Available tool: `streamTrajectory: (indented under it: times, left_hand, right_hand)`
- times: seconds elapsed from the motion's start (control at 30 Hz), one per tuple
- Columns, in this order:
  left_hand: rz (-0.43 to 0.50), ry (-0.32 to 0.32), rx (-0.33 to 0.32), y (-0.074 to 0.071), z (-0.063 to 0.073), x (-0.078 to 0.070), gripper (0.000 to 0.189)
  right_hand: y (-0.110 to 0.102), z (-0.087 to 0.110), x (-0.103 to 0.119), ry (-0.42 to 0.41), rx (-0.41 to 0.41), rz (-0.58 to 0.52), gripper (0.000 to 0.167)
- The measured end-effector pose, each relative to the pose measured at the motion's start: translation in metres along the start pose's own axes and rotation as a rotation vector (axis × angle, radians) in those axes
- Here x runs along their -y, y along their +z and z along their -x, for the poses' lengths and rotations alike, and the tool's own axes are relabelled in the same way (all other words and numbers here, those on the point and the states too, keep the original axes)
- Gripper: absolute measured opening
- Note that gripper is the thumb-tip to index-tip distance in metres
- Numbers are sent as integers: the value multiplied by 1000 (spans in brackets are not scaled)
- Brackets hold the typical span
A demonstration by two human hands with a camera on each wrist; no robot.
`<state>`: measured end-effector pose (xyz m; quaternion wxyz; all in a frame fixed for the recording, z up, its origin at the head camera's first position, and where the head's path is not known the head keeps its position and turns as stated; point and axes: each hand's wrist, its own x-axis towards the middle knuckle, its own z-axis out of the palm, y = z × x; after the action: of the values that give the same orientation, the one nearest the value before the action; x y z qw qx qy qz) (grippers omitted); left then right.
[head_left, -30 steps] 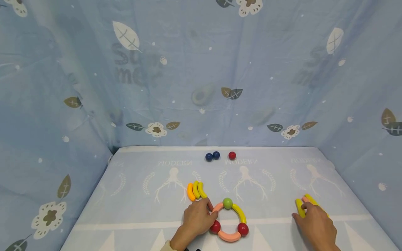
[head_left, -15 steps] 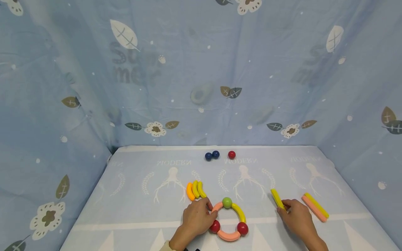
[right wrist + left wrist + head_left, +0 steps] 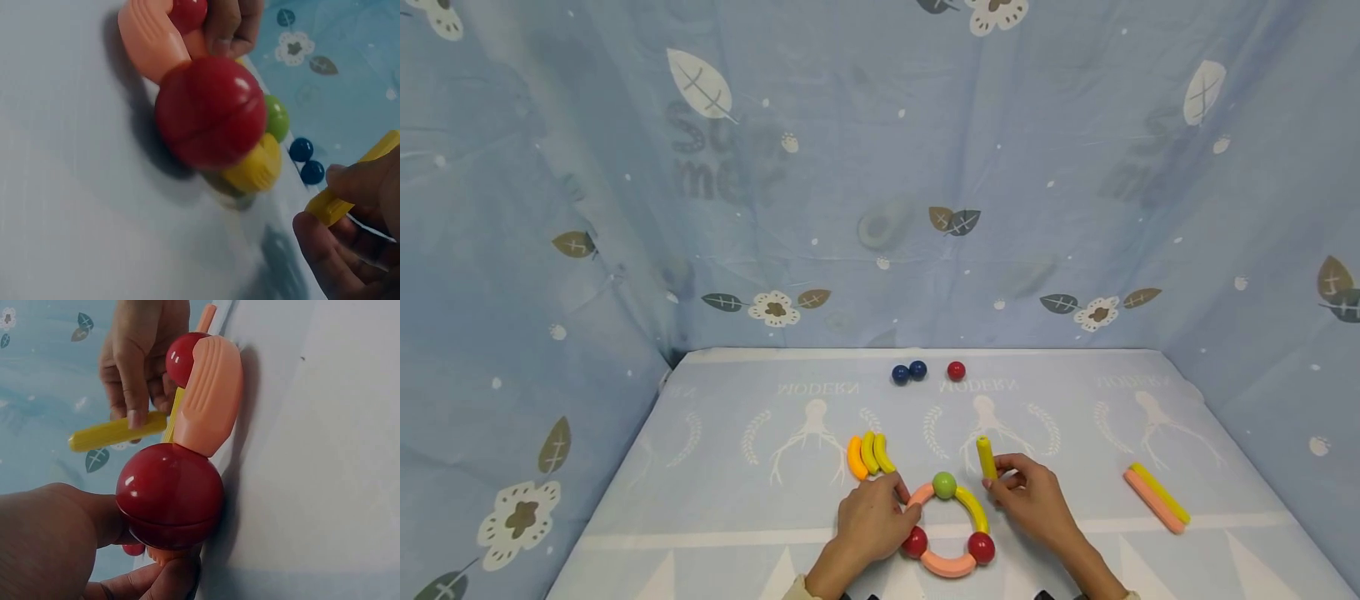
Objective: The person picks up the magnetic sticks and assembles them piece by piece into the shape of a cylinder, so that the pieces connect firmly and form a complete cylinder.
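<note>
A ring of curved sticks and balls lies on the table: two red balls [image 3: 981,548], a green ball [image 3: 944,485], a yellow curved stick [image 3: 972,508] and salmon curved sticks [image 3: 948,566]. My left hand [image 3: 872,521] pinches the ring's left salmon curved stick beside the left red ball [image 3: 170,494]. Between thumb and fingers my right hand [image 3: 1033,500] holds a straight yellow stick [image 3: 987,457], just right of the ring and raised at a tilt. In the right wrist view the yellow stick [image 3: 337,203] shows between thumb and fingertips.
Behind my left hand lie an orange curved stick [image 3: 856,458] and two yellow curved sticks [image 3: 877,452]. Two blue balls [image 3: 909,372] and a red ball [image 3: 956,371] sit near the back edge. At right are a straight salmon stick [image 3: 1153,502] and a yellow one [image 3: 1161,492].
My right hand has picked up the yellow stick from the group at right and carried it left, beside the ring. The left hand and ring have stayed in place.
</note>
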<state>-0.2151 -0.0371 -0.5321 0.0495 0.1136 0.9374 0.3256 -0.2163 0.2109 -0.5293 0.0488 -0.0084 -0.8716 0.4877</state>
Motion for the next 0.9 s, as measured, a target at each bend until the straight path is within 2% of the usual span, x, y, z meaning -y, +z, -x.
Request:
streamTrajectory:
  times: [0.3,0.63,0.9]
  left_hand:
    - [5,15,7,0,0,2,21]
    - [9,40,-4,-1,1,1,22]
    - [8,35,1,-1,1,1,22]
  right_hand:
    - [21,-2,12,-162,27,-48,25]
    - [29,-2,20,-235,61,-55,25]
    - [34,-4,17,-336,56,-44,28]
